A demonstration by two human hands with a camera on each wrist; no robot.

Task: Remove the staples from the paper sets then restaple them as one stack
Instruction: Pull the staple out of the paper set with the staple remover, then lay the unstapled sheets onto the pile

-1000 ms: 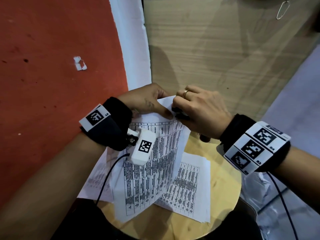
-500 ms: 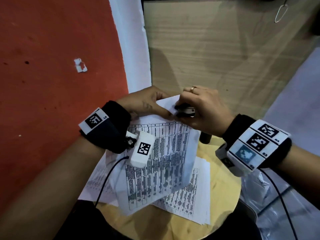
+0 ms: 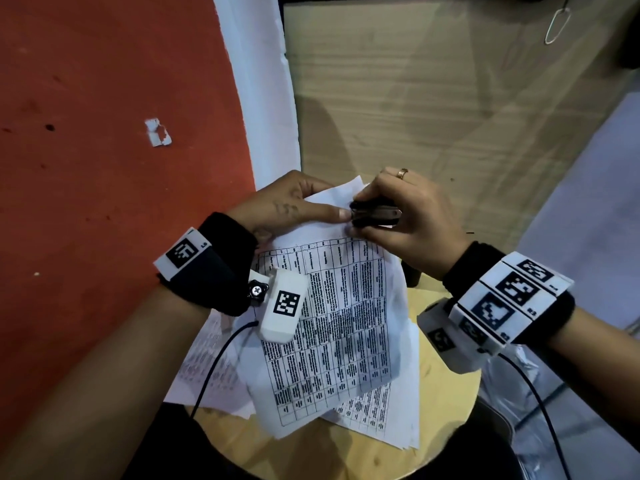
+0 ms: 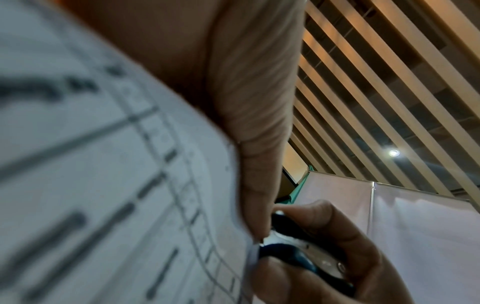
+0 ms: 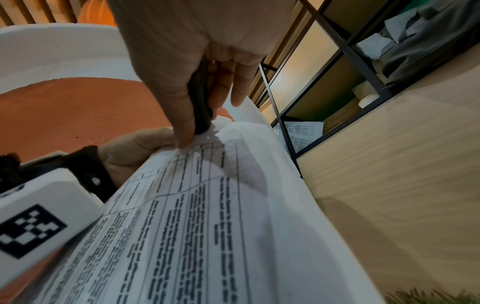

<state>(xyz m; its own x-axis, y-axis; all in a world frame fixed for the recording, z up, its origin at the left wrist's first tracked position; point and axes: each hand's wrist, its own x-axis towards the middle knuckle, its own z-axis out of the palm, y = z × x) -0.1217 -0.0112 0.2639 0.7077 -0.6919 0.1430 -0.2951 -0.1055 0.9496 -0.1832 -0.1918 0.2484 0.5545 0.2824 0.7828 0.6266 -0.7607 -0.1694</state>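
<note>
The white printed paper set with black table lines (image 3: 341,306) is held up off the round light wooden table (image 3: 446,393), at about twelve o'clock over it, so that its top corner can be reached. That corner is pinched flat by the left hand (image 3: 294,209), most likely so the sheets are kept from sliding or tearing. The small black and silver staple remover (image 3: 375,216) is squeezed in the right hand (image 3: 412,216) with its claws set at the corner, probably where the staple sits, while more printed sheets (image 3: 381,417) are left lying on the table at six o'clock.

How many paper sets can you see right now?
3: one held set lifted in both hands, one on the stool under it to the right, one under the left wrist. More may be hidden.
</note>
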